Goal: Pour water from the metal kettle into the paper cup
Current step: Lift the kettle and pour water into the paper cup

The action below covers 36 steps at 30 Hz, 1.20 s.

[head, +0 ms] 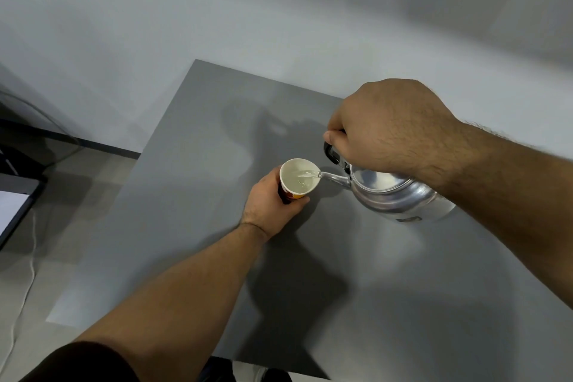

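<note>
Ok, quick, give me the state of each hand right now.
Left hand: closed around the white-rimmed red paper cup, steadying it on the grey table.
Right hand: closed on the black handle of the tilted shiny metal kettle.

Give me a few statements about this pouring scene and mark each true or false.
1. The right hand holds the kettle by its black handle. True.
2. The cup stands alone, untouched. False: the left hand grips it.
3. Water runs from the spout into the cup. True.
4. The kettle rests flat on the table. False: it is lifted and tilted toward the cup.
5. The cup is empty. False: water already sits inside it.
</note>
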Available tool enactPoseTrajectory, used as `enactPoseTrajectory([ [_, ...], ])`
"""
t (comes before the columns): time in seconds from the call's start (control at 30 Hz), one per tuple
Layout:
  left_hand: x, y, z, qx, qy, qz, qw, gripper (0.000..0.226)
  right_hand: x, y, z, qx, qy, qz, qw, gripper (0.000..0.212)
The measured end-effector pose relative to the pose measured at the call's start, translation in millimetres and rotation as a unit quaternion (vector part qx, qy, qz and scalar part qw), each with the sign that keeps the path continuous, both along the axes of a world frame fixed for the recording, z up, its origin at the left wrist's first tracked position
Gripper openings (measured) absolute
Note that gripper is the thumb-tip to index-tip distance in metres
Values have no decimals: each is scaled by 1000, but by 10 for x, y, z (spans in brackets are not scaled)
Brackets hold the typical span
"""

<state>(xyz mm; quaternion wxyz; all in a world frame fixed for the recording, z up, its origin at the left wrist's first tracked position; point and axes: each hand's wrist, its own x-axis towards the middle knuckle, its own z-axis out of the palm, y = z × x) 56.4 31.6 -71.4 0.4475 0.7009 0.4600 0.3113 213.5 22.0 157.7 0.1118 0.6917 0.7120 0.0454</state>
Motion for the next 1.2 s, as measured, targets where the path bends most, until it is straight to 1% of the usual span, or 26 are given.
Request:
enactPoseTrajectory([
  [0.13,1,3,-12,1,4,-2,1000,66,22,9,-25,-3,0,-2,1000,41],
  [0.37,8,11,-12,9,3,-2,1000,64,139,59,-128,45,-19,5,999,45],
  [0.47,7,12,-19,11,2,-5,1000,64,173,70,-165,28,-20,-5,999,45],
  [0.6,12,16,-36,4,8,-6,1000,64,96,-2,-90,8,0,-4,1000,43],
  [0.63,14,17,-40,0,11,-6,1000,64,80,-42,-62,11,4,0,1000,42],
  [0.7,15,20,-42,-7,15,-5,1000,62,63,-155,35,48,-4,11,999,40],
  [0.77,16,18,-40,-13,17,1,1000,64,96,-267,131,48,1,-3,999,38],
  [0.83,22,16,-41,-18,16,5,1000,66,148,-343,176,28,27,-19,999,36],
  [0.93,28,18,-56,-19,10,4,1000,63,255,-416,132,23,61,-46,997,36],
  [1.03,25,18,-67,-30,11,4,999,58,425,-510,52,27,149,-100,983,32],
  [1.1,23,16,-47,-34,12,5,999,57,573,-554,-32,37,217,-138,966,29],
  [1.2,18,1,-10,-36,3,4,999,58,793,-589,-182,65,346,-184,918,19],
])
